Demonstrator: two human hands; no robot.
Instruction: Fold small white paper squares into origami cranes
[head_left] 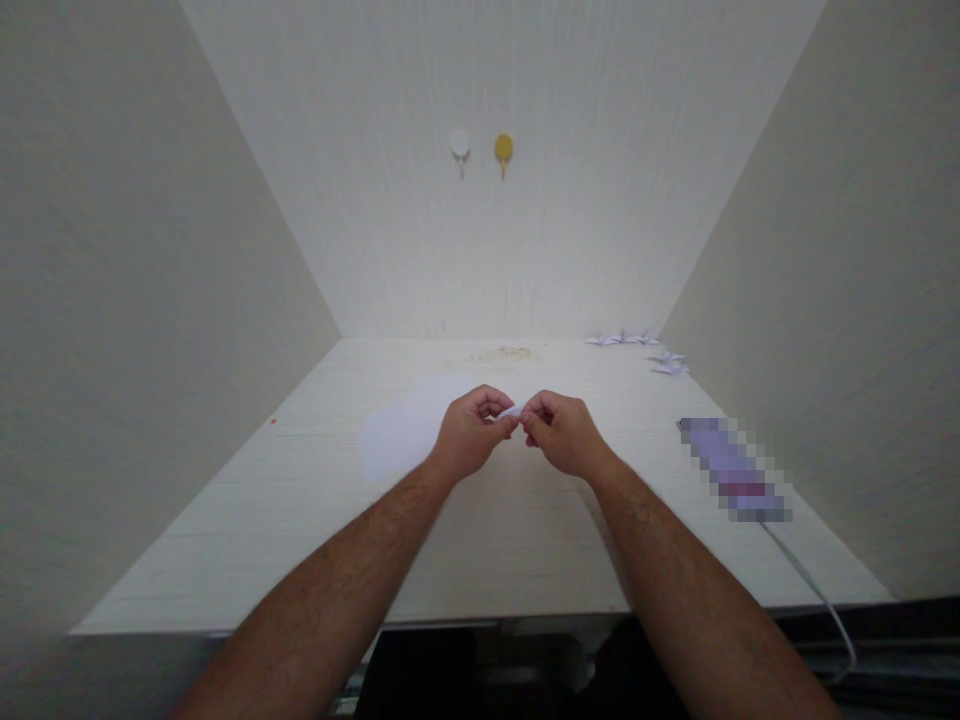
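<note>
A small folded piece of white paper (511, 411) is pinched between my two hands, above the middle of the pale table. My left hand (475, 428) is closed on its left part, thumb toward me. On the other end, the fingertips of my right hand (556, 428) are pressed together. Much of the paper is hidden by the fingers, so its full shape does not show. Loose white paper sheets (397, 428) lie flat on the table, partly behind my left hand.
Several folded white paper cranes (622, 338) stand in the far right corner. A blurred-out flat device (731, 470) with a white cable (814, 590) lies on the right. Walls rise behind and on both sides; a white hook (460, 146) and a yellow hook (504, 148) are on the back one.
</note>
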